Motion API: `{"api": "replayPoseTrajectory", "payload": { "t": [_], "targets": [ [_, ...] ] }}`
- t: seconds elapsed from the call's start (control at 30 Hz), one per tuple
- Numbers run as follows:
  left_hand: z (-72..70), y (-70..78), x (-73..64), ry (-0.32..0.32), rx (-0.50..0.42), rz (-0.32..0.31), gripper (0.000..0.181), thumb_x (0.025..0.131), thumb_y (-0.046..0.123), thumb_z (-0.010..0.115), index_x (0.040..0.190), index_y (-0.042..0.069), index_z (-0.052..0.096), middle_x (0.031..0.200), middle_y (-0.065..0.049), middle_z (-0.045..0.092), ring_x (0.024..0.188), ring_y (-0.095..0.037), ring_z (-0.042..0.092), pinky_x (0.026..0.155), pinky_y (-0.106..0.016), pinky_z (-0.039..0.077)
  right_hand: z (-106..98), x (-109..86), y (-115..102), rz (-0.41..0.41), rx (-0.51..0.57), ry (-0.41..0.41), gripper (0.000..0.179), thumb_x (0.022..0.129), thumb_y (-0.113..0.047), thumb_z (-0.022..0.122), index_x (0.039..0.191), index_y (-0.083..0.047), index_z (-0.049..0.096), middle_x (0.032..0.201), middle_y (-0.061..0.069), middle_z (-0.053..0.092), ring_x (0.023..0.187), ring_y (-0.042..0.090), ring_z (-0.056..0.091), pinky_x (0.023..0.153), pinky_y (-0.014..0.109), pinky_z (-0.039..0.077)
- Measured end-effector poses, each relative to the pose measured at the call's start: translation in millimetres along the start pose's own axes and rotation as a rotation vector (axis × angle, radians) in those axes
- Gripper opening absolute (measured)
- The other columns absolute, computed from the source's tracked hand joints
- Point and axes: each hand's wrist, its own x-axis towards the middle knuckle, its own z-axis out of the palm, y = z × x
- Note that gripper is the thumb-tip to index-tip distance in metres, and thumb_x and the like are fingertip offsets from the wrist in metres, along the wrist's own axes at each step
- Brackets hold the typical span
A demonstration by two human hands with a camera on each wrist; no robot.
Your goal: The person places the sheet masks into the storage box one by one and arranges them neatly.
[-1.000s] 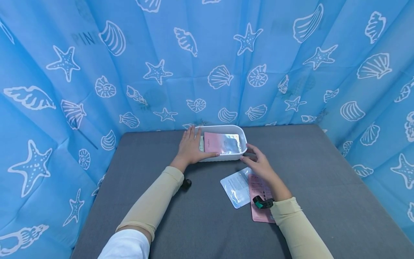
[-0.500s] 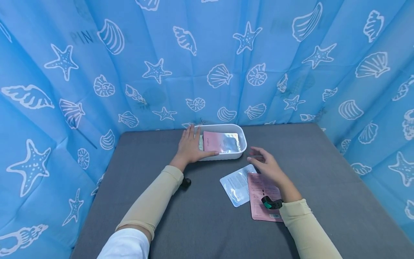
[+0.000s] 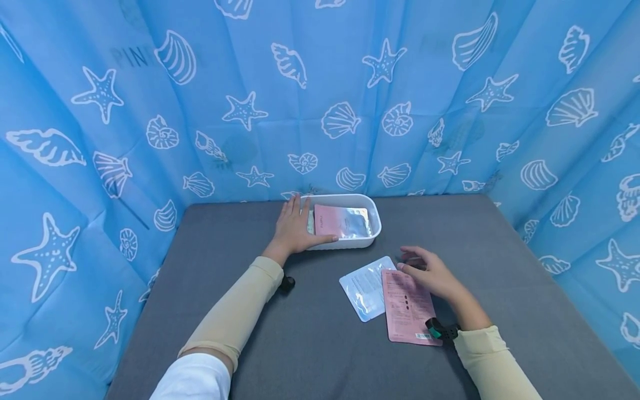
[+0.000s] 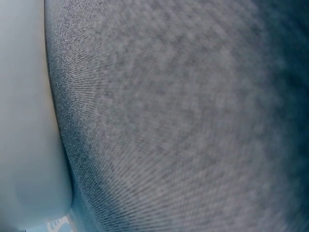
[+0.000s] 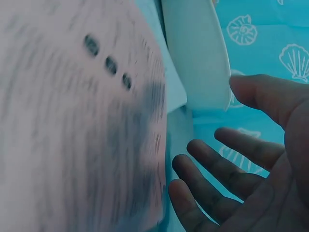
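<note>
A white oblong container [image 3: 376, 229] stands near the back of the table. Inside lies a pink-and-silver sachet [image 3: 332, 220], with a pale green edge of something beneath it. My left hand [image 3: 295, 228] rests against the container's left end, fingers extended and thumb along its front rim. Closer to me, a silver-blue sachet [image 3: 364, 289] lies flat beside a pink printed sachet [image 3: 406, 311], which overlaps it slightly. Over the pink one's top right corner hovers my right hand [image 3: 430, 273], holding nothing; in the right wrist view its fingers [image 5: 212, 166] are spread and apart from the sachet.
Grey cloth covers the table [image 3: 310, 344]. A blue curtain [image 3: 320, 100] with white shell and starfish prints hangs along the back and both sides. The left wrist view shows mostly the grey cloth and the container's blurred white wall [image 4: 29, 121].
My right hand has left the container's right end and moved right and toward me, over the pink sachet, uncovering more of it. My left hand stays on the container.
</note>
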Motion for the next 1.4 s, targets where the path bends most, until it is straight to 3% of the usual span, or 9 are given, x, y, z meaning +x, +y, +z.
{"api": "replayPoseTrajectory", "payload": {
  "t": [0.23, 0.63, 0.9, 1.4],
  "targets": [
    [3.4, -1.2, 1.1, 0.006, 0.007, 0.003, 0.142, 0.071, 0.099, 0.058, 0.171, 0.009, 0.015, 0.178, -0.021, 0.012, 0.167, -0.039, 0.009, 0.135, -0.054, 0.009, -5, -18.7, 13, -0.030, -0.110, 0.054, 0.065, 0.100, -0.020, 0.072, 0.155, 0.005, 0.045, 0.150, 0.033, 0.050, 0.134, 0.054, 0.054, 0.104, 0.069, 0.051],
    [4.2, -1.2, 2.6, 0.006, -0.002, -0.001, 0.141, 0.071, 0.098, 0.059, 0.171, 0.008, 0.016, 0.178, -0.020, 0.012, 0.167, -0.038, 0.007, 0.135, -0.053, 0.008, -6, -38.6, 12, -0.030, -0.250, 0.019, 0.063, 0.096, -0.026, 0.079, 0.147, 0.002, 0.057, 0.146, 0.030, 0.058, 0.136, 0.053, 0.054, 0.107, 0.073, 0.046],
    [5.8, -1.6, 0.9, -0.002, -0.004, -0.004, 0.142, 0.071, 0.099, 0.058, 0.171, 0.009, 0.014, 0.178, -0.020, 0.011, 0.167, -0.038, 0.006, 0.135, -0.053, 0.008, -4, -47.0, 14, -0.063, -0.264, -0.016, 0.062, 0.088, -0.024, 0.087, 0.142, -0.003, 0.063, 0.146, 0.025, 0.060, 0.135, 0.052, 0.053, 0.106, 0.075, 0.045],
    [2.2, -0.1, 4.1, -0.004, 0.026, -0.001, 0.142, 0.071, 0.098, 0.060, 0.171, 0.007, 0.016, 0.178, -0.021, 0.011, 0.166, -0.040, 0.009, 0.136, -0.053, 0.008, -2, -48.8, 13, -0.034, -0.276, -0.015, 0.058, 0.083, -0.024, 0.092, 0.134, -0.008, 0.070, 0.142, 0.023, 0.059, 0.130, 0.048, 0.055, 0.100, 0.072, 0.050]
  ]
}}
